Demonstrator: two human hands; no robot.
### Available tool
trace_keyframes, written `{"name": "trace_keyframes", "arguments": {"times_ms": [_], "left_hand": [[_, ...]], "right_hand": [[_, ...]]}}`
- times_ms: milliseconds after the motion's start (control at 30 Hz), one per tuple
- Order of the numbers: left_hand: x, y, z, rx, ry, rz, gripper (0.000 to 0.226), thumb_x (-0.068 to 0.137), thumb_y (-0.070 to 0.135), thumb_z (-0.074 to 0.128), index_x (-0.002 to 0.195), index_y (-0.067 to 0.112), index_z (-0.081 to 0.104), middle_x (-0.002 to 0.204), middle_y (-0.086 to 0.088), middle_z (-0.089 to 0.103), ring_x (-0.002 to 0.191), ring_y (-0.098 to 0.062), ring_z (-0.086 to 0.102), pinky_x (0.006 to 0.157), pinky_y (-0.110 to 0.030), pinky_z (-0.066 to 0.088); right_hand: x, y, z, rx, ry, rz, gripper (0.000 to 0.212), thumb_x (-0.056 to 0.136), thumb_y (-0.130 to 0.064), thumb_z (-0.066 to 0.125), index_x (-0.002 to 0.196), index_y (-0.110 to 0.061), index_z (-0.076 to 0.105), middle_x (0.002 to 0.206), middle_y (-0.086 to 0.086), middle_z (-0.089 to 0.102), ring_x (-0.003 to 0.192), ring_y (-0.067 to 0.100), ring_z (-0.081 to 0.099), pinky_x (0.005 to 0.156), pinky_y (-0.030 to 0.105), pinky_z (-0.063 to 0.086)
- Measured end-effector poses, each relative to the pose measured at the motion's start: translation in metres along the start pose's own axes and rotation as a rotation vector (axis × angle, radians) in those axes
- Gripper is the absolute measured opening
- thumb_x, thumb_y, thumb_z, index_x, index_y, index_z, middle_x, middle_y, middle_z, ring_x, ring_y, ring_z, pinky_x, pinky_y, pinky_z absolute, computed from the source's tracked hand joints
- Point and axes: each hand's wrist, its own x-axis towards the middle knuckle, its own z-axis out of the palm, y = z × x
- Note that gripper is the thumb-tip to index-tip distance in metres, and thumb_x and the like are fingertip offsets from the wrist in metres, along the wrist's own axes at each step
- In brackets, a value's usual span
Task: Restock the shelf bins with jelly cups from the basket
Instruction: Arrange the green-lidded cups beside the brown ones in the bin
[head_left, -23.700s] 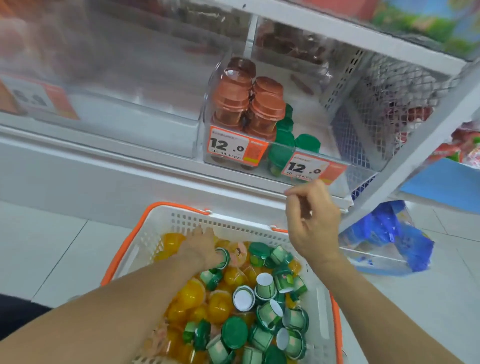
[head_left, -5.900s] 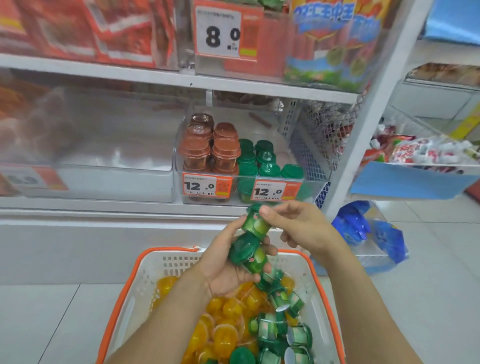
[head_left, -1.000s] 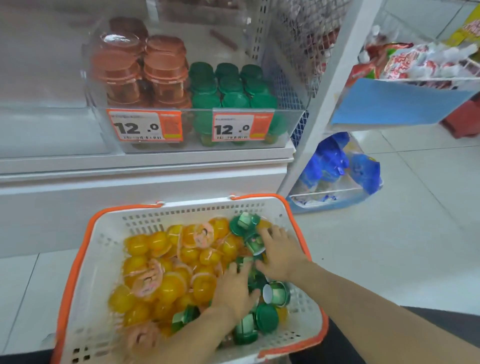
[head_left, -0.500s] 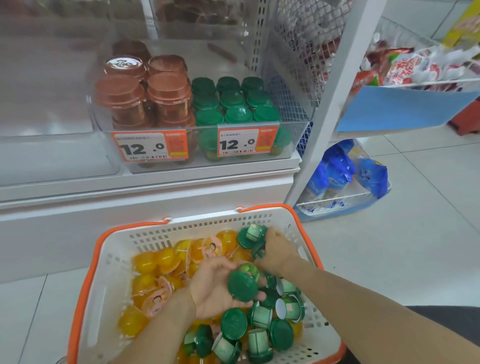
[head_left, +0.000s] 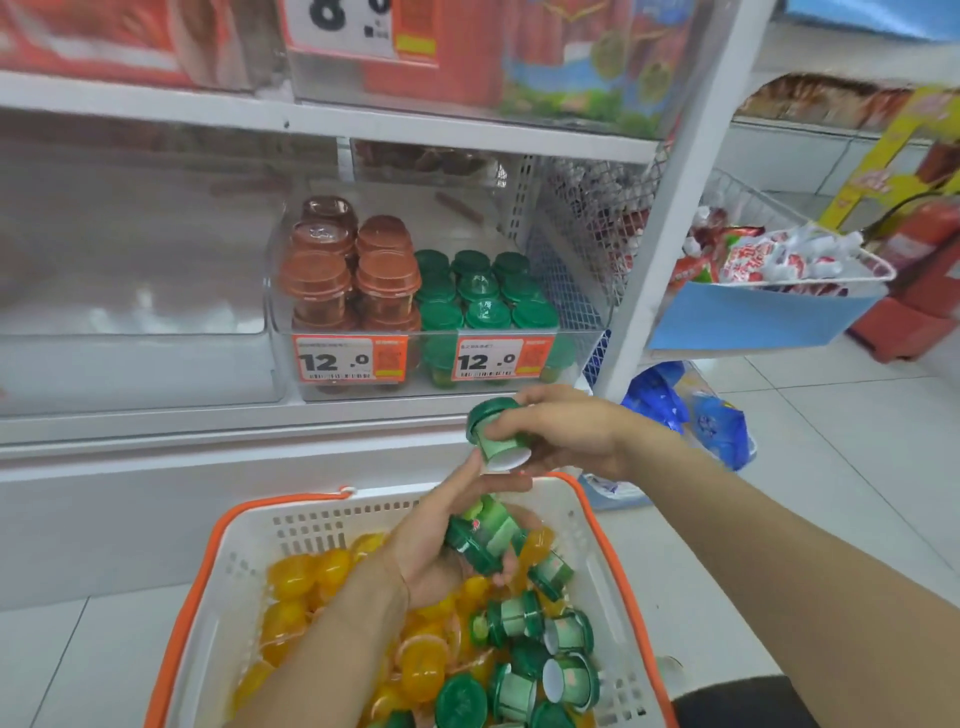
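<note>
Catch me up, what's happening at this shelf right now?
A person is restocking jelly cups from the orange-rimmed basket. The right hand grips one green cup just below the clear shelf bin, which already holds rows of green cups beside brown ones. The left hand holds more green cups over the basket, where plenty of green and yellow cups remain.

1. We see bright, even, diffuse light with only faint shadows.
2. Toward 12 o'clock the top-shelf packets (head_left: 130, 41) blur softly.
3. At 9 o'clock the clear bin front (head_left: 130, 291) carries hazy glare.
4. Straight shelf edges bow near the frame's rim.
</note>
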Motion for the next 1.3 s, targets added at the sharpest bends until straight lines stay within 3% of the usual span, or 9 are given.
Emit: {"name": "trace_keyframes", "arguments": {"times_ms": [133, 300, 400, 567, 733, 867, 1000, 1167, 1300], "left_hand": [[-0.007, 0.025, 0.023, -0.03, 0.01, 0.149, 0.061, 0.085, 0.052, 0.053, 0.116, 0.001, 0.064, 0.102, -0.022, 0.07, 0.052, -0.029, 0.058, 0.049, -0.03, 0.046], [-0.016, 0.029, 0.035, -0.112, 0.0, 0.205, 0.057, 0.086, 0.052, 0.052, 0.097, 0.0, 0.071, 0.109, -0.029, 0.068, 0.049, -0.029, 0.058, 0.048, -0.031, 0.043], [-0.02, 0.032, 0.038, -0.167, -0.019, 0.23, 0.056, 0.084, 0.053, 0.05, 0.09, 0.001, 0.07, 0.101, -0.028, 0.069, 0.043, -0.028, 0.056, 0.044, -0.027, 0.044], [-0.024, 0.035, 0.039, -0.199, -0.076, 0.2, 0.06, 0.086, 0.058, 0.045, 0.066, 0.005, 0.063, 0.088, -0.021, 0.068, 0.039, -0.026, 0.052, 0.041, -0.025, 0.042], [-0.022, 0.044, 0.044, -0.113, -0.031, 0.192, 0.057, 0.086, 0.059, 0.047, 0.083, 0.004, 0.065, 0.087, -0.02, 0.066, 0.043, -0.027, 0.053, 0.044, -0.026, 0.04], [-0.025, 0.061, 0.055, -0.037, 0.032, 0.24, 0.055, 0.087, 0.06, 0.048, 0.086, 0.007, 0.063, 0.087, -0.019, 0.066, 0.046, -0.028, 0.055, 0.046, -0.027, 0.04], [-0.027, 0.084, 0.066, 0.044, 0.065, 0.241, 0.059, 0.092, 0.059, 0.044, 0.088, 0.008, 0.072, 0.084, -0.018, 0.066, 0.048, -0.029, 0.056, 0.046, -0.028, 0.041], [-0.046, 0.113, 0.054, 0.341, 0.206, 0.023, 0.047, 0.093, 0.045, 0.047, 0.109, 0.001, 0.056, 0.085, -0.022, 0.067, 0.053, -0.03, 0.058, 0.045, -0.026, 0.043], [-0.077, 0.099, 0.034, 0.246, 0.26, -0.111, 0.042, 0.088, 0.037, 0.05, 0.103, -0.002, 0.058, 0.088, -0.025, 0.066, 0.057, -0.032, 0.059, 0.048, -0.027, 0.043]], "right_hand": [[-0.023, -0.012, -0.002, -0.023, 0.14, -0.08, 0.041, 0.08, -0.026, 0.08, 0.112, -0.016, 0.057, 0.085, 0.004, 0.071, 0.074, 0.016, 0.063, 0.071, 0.031, 0.049], [-0.046, -0.017, -0.024, 0.027, 0.01, -0.136, 0.054, 0.077, -0.04, 0.081, 0.121, -0.013, 0.064, 0.117, 0.01, 0.071, 0.112, 0.031, 0.066, 0.094, 0.04, 0.051], [-0.048, -0.018, -0.028, 0.163, -0.025, -0.164, 0.051, 0.084, -0.034, 0.07, 0.118, 0.003, 0.062, 0.119, 0.016, 0.07, 0.113, 0.036, 0.066, 0.096, 0.042, 0.052], [-0.045, -0.013, -0.024, 0.211, -0.049, -0.281, 0.023, 0.075, -0.024, 0.074, 0.091, -0.008, 0.069, 0.103, 0.016, 0.073, 0.093, 0.027, 0.07, 0.097, 0.044, 0.053], [-0.04, -0.016, -0.014, 0.297, 0.113, -0.399, 0.03, 0.067, -0.024, 0.081, 0.089, -0.006, 0.07, 0.091, 0.015, 0.074, 0.083, 0.029, 0.07, 0.088, 0.044, 0.059], [-0.042, -0.024, -0.015, 0.15, 0.351, -0.523, 0.026, 0.075, -0.035, 0.082, 0.084, -0.012, 0.075, 0.084, 0.007, 0.077, 0.083, 0.022, 0.074, 0.077, 0.037, 0.062], [-0.039, -0.039, -0.023, 0.151, 0.378, -0.56, 0.023, 0.079, -0.033, 0.08, 0.088, -0.012, 0.078, 0.084, 0.003, 0.077, 0.079, 0.013, 0.073, 0.073, 0.027, 0.059], [0.006, -0.06, -0.047, 0.015, 0.614, -0.58, 0.022, 0.08, -0.036, 0.081, 0.091, -0.017, 0.081, 0.085, -0.005, 0.077, 0.081, 0.004, 0.071, 0.08, 0.022, 0.056], [0.062, -0.075, -0.062, -0.148, 0.671, -0.492, 0.033, 0.082, -0.04, 0.078, 0.103, -0.014, 0.078, 0.099, -0.001, 0.076, 0.093, 0.011, 0.068, 0.093, 0.031, 0.054]]}}
